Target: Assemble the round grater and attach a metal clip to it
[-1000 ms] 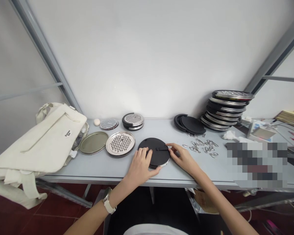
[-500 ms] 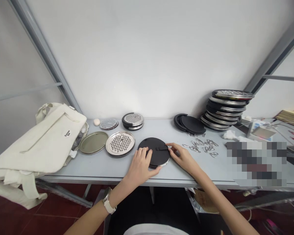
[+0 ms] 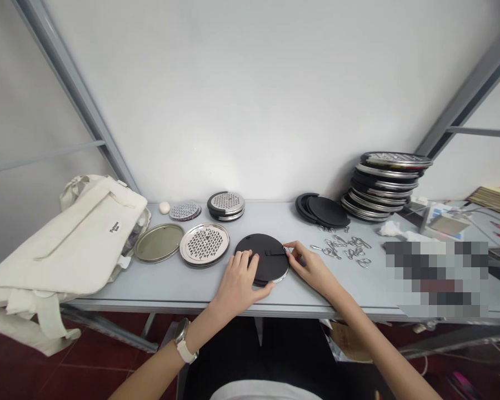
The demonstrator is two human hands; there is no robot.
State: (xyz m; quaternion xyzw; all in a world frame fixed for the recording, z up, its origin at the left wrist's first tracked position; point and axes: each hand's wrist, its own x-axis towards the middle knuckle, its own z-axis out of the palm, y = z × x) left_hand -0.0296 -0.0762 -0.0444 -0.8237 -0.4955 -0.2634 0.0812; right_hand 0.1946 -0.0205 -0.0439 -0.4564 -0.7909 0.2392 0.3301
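Observation:
A round black disc [image 3: 263,265] with a silver rim at its near right lies flat on the table, a narrow slot running from its middle to the right edge. My left hand [image 3: 238,278] holds it down, fingers bent over the top and thumb against the near rim. At the slot's outer end, my right hand [image 3: 306,265] is closed in a pinch on a small shiny metal piece, mostly hidden by the fingertips. Just right of that hand lie several loose metal clips [image 3: 350,248].
Left of the disc are a perforated silver grater plate [image 3: 205,244] and a plain olive-toned metal lid [image 3: 158,243]. Behind sit smaller grater discs [image 3: 227,204], black discs [image 3: 328,212] and a tall stack [image 3: 385,186]. A cream bag [image 3: 75,239] covers the table's left end.
My right fingertips have shifted very slightly at the disc's right edge. My left hand and the disc stay in place.

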